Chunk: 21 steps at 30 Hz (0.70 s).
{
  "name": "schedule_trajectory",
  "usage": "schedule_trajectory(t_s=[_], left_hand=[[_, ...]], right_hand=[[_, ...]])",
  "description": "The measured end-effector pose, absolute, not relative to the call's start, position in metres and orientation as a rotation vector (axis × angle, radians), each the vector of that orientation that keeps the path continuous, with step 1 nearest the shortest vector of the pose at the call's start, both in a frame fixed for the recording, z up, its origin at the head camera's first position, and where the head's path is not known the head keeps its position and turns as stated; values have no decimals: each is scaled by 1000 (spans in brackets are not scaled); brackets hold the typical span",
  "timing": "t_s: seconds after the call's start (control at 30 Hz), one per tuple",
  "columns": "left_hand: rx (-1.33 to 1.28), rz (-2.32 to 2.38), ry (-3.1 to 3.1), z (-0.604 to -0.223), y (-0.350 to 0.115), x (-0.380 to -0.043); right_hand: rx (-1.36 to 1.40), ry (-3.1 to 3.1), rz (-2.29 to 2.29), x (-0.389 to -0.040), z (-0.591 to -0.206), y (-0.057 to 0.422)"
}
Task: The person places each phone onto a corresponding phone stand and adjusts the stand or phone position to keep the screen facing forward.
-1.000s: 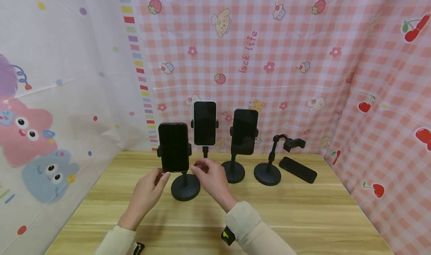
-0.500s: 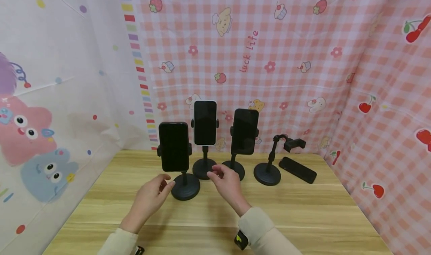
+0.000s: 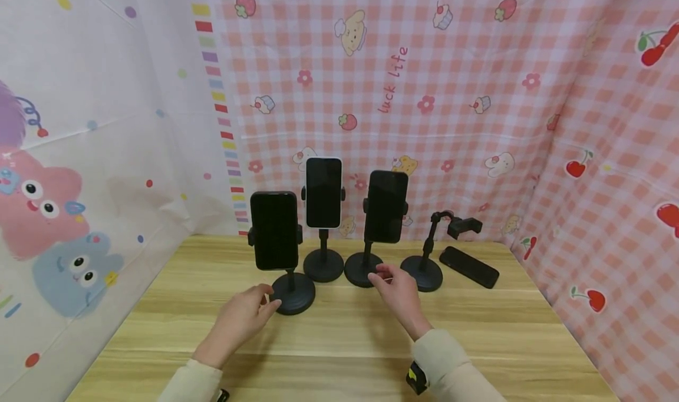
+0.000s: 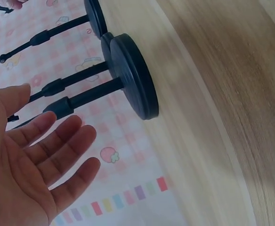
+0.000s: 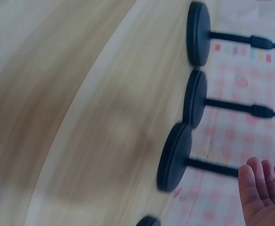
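In the head view, my left hand (image 3: 239, 319) hovers by the round base (image 3: 293, 294) of the leftmost stand, its fingers loosely bent around nothing. That stand's clamp carries a black phone (image 3: 274, 231), upright. The left wrist view shows the same hand (image 4: 48, 155) with fingers spread and apart from the stands. My right hand (image 3: 399, 293) is in front of the third stand's base (image 3: 363, 270), holding nothing. A dark phone (image 3: 386, 206) sits slightly tilted in that stand. Between these two, a white-edged phone (image 3: 324, 193) is held in the second stand.
At the right, a fourth stand (image 3: 422, 273) has a bare clamp (image 3: 464, 228) bent outward. A black phone (image 3: 469, 267) lies flat on the wooden table (image 3: 329, 355) beside it. Patterned cloth (image 3: 461, 66) hangs behind and at both sides.
My right hand has moved right, away from the leftmost stand, passing in front of the second and third stands. My left hand has drawn down from the leftmost phone's lower edge.
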State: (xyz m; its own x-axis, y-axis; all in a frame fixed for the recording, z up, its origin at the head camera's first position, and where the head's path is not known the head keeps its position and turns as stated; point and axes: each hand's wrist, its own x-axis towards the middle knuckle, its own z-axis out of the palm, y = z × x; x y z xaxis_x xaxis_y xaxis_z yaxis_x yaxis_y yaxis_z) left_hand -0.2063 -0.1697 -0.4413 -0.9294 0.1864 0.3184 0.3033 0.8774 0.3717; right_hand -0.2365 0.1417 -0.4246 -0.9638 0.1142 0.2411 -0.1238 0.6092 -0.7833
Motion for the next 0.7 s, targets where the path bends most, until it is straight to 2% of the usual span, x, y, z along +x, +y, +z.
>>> schedule_trajectory(t_s=[0.3,0.7], left_hand=[[-420,-445,-2878,-445,-163,-203],[-465,-399,-2865,-448,-158,-199]], right_hand=[[-30,-2601,1095,-244,-423,208],[-183,-2610,820,-246,-397,292]])
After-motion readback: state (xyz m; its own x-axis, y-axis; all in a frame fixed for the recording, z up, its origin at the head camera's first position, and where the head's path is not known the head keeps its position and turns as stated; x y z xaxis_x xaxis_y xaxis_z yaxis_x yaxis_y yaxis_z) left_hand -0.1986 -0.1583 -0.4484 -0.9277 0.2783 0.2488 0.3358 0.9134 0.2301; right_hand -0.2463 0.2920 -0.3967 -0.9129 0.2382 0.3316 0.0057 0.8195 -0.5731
